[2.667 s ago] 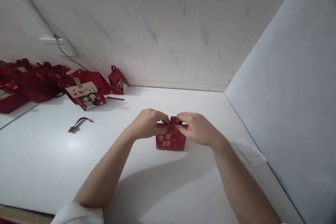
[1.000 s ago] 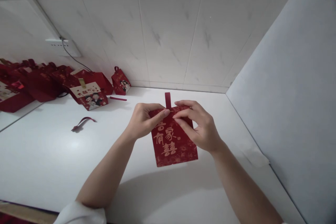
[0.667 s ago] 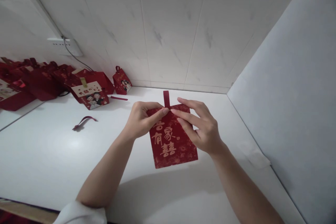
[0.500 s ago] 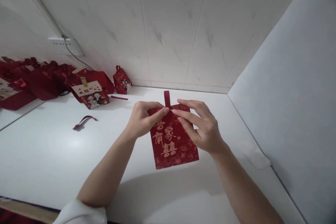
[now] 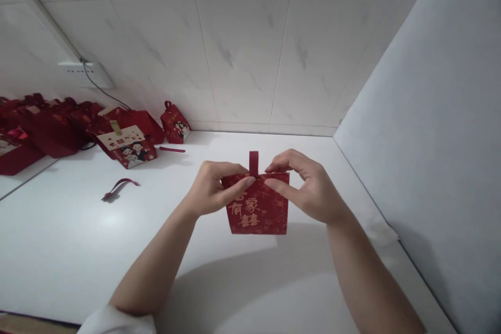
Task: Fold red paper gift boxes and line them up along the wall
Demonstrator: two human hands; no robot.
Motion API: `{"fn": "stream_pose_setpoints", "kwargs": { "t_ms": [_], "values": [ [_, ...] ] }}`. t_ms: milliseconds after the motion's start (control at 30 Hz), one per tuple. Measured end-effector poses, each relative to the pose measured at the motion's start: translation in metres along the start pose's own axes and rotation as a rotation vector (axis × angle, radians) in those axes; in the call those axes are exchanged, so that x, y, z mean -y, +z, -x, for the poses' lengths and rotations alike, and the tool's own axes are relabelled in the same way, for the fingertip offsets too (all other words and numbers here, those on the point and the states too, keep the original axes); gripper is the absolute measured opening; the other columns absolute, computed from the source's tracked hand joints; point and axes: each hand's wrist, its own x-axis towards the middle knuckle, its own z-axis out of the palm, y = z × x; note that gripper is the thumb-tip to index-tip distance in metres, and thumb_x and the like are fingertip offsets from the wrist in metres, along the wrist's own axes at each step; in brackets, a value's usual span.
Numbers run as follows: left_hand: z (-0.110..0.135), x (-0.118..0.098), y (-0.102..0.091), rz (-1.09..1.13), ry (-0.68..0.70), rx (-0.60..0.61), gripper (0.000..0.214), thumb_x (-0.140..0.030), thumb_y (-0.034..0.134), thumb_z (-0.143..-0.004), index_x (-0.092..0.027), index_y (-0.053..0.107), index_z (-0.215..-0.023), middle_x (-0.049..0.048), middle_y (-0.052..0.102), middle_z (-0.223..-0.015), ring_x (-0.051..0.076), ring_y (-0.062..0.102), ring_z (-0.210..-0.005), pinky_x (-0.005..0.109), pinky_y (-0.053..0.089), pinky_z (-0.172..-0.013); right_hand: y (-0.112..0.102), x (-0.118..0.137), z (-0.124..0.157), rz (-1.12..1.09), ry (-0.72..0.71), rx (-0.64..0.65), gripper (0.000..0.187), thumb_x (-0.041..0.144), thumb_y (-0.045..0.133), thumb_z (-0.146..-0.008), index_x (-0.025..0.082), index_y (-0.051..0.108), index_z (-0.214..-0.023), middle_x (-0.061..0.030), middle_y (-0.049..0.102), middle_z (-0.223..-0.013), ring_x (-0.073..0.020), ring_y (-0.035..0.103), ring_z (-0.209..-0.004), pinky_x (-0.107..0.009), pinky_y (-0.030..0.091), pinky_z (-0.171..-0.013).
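A red gift box (image 5: 270, 214) with gold Chinese characters is held upright over the white table. My left hand (image 5: 213, 185) is closed on the left part of its top edge, thumb on the front face and fingers behind. At the right part of the same edge, my right hand (image 5: 311, 185) pinches the box, its thumb in front and fingertips at the back. Between the two thumbs a dark red ribbon loop (image 5: 254, 163) sticks up from the top. The back of the box is hidden.
Several red gift boxes (image 5: 58, 130) crowd the far left, one with a cartoon couple (image 5: 135, 152). A small red box (image 5: 175, 124) stands by the tiled wall. Loose ribbons (image 5: 119, 183) lie on the table (image 5: 62, 250). A white panel (image 5: 438, 115) rises at the right.
The box has tilted more upright and squared to me. My right thumb has come onto its front, where the right fingers lay before. The left hand keeps its hold.
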Motion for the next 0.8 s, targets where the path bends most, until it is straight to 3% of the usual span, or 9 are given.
{"fn": "stream_pose_setpoints", "kwargs": {
  "t_ms": [100, 300, 467, 800],
  "values": [
    [-0.0002, 0.0008, 0.0012, -0.075, 0.105, 0.013, 0.012, -0.022, 0.062, -0.08, -0.014, 0.066, -0.073, -0.0022, 0.053, -0.053, 0.004, 0.039, -0.046, 0.017, 0.031, -0.044, 0.0022, 0.0012, -0.0001, -0.006, 0.025, 0.067, 0.002, 0.023, 0.061, -0.085, 0.021, 0.06, -0.085, -0.0018, 0.06, -0.086, -0.0151, 0.058, -0.08, -0.03, 0.051, -0.071],
    [-0.0014, 0.0043, 0.0037, -0.113, 0.19, -0.007, 0.01, -0.021, 0.063, -0.079, -0.014, 0.065, -0.073, -0.0029, 0.053, -0.053, 0.004, 0.04, -0.046, 0.016, 0.031, -0.044, 0.0075, 0.0014, 0.0023, -0.012, 0.092, 0.168, 0.005, 0.022, 0.052, -0.091, 0.02, 0.057, -0.09, -0.0025, 0.059, -0.089, -0.0145, 0.057, -0.081, -0.029, 0.047, -0.07],
    [-0.0017, 0.0056, -0.0001, -0.069, 0.261, 0.074, 0.008, -0.019, 0.061, -0.081, -0.014, 0.064, -0.076, -0.0026, 0.053, -0.055, 0.004, 0.042, -0.048, 0.015, 0.032, -0.046, 0.0034, 0.0012, 0.0045, 0.026, 0.02, 0.264, 0.008, 0.02, 0.047, -0.093, 0.021, 0.054, -0.096, -0.0035, 0.056, -0.093, -0.0146, 0.054, -0.082, -0.029, 0.046, -0.07],
    [-0.0034, 0.007, -0.0014, -0.259, 0.049, 0.216, 0.02, -0.028, 0.053, -0.088, -0.017, 0.066, -0.076, -0.0017, 0.058, -0.061, 0.007, 0.044, -0.053, 0.02, 0.032, -0.053, 0.0005, -0.0076, 0.0024, 0.265, 0.014, 0.26, 0.002, 0.021, 0.051, -0.09, 0.021, 0.053, -0.088, -0.0017, 0.057, -0.087, -0.0139, 0.053, -0.077, -0.026, 0.043, -0.064]
  ]
}}
